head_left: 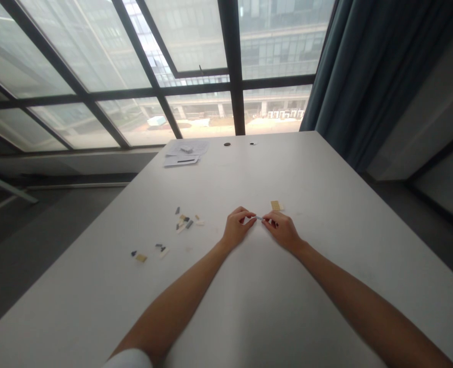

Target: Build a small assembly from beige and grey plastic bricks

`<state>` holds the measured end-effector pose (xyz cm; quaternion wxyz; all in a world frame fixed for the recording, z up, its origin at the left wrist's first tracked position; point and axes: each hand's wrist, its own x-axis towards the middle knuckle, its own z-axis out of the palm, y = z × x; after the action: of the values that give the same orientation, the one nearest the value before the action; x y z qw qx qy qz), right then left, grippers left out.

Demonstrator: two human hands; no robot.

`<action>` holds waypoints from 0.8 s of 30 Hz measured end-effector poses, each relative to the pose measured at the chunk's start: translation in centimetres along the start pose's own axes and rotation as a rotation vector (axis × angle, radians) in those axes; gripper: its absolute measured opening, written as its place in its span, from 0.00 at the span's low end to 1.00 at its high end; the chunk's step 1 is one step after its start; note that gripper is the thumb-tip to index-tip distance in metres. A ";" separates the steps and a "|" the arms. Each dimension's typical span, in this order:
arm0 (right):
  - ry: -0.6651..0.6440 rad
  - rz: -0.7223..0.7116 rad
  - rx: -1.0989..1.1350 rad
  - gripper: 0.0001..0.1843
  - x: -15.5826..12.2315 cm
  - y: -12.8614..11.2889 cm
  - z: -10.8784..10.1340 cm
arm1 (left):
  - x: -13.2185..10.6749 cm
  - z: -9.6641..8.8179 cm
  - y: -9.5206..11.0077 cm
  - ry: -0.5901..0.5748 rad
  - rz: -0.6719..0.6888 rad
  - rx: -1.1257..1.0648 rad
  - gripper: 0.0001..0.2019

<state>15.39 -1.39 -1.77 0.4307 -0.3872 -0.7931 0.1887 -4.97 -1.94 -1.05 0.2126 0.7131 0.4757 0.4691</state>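
Over the middle of the white table, both my hands pinch a small, thin grey piece, one at each end. My left hand has thumb and fingers closed on its left end. On the right end, my right hand closes in the same way. The piece is too small for me to tell its exact kind; it looks like a toy building plate. Just behind my right hand lies a flat tan studded plate with a pale piece beside it.
Left of my hands, several small grey, tan and white pieces lie scattered. Nearer me are a tan plate and a dark blue piece. Papers lie at the table's far left. Windows stand beyond, with a dark curtain at the right.
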 end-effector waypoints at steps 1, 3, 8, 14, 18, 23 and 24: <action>0.000 0.000 -0.001 0.05 0.0 0.0 0.0 | 0.0 0.0 0.0 -0.001 -0.001 0.003 0.05; -0.001 0.000 -0.001 0.05 0.0 0.0 0.0 | 0.0 0.0 0.0 -0.002 -0.005 0.007 0.06; -0.004 -0.003 -0.001 0.04 0.0 -0.2 -0.1 | 0.0 0.0 0.0 -0.002 -0.006 -0.005 0.07; -0.008 -0.005 -0.001 0.04 -0.1 0.0 0.0 | 0.0 0.0 -0.2 -0.004 -0.005 0.002 0.09; -0.015 -0.005 0.004 0.05 -0.2 0.1 0.0 | 0.0 0.0 -0.2 -0.004 -0.007 0.002 0.08; -0.028 -0.002 0.000 0.05 -0.2 0.1 0.0 | 0.0 0.0 -0.2 -0.005 -0.014 -0.006 0.07; -0.028 -0.005 0.000 0.05 -0.1 0.1 0.0 | 0.0 0.0 -0.2 -0.004 -0.015 -0.007 0.08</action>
<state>15.50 -1.41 -1.93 0.4201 -0.3824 -0.8000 0.1931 -5.06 -1.85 -1.24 0.2195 0.7098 0.4788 0.4676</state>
